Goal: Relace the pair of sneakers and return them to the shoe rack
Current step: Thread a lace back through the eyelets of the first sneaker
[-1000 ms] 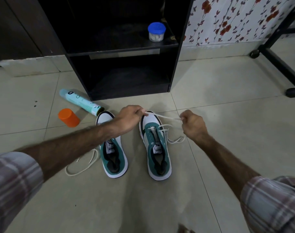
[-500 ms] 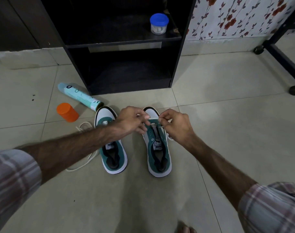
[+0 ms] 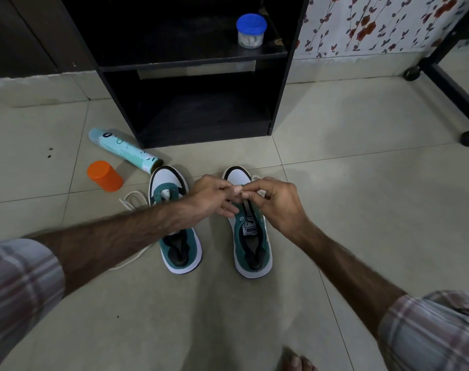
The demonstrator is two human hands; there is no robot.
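Two teal and white sneakers stand side by side on the floor tiles, toes toward the rack. Over the right sneaker (image 3: pixel 250 236) my left hand (image 3: pixel 214 198) and my right hand (image 3: pixel 277 203) meet above the eyelets, fingertips together, pinching its white lace (image 3: pixel 256 178), mostly hidden by the fingers. The left sneaker (image 3: pixel 174 210) has no lace threaded; a loose white lace (image 3: pixel 133 199) lies beside it, running under my left forearm. The black shoe rack (image 3: pixel 201 103) stands just beyond the toes, its lower shelf bare.
A teal spray can (image 3: pixel 123 149) lies on the floor left of the rack beside an orange cap (image 3: pixel 104 175). A blue-lidded jar (image 3: pixel 250 30) sits on the rack's upper shelf. A black wheeled frame (image 3: pixel 447 84) stands at right. My bare toes (image 3: pixel 295 361) show at bottom.
My hands, spread apart pulling the lace taut a second ago, have come together over the right sneaker's eyelets. The view has shifted slightly downward.
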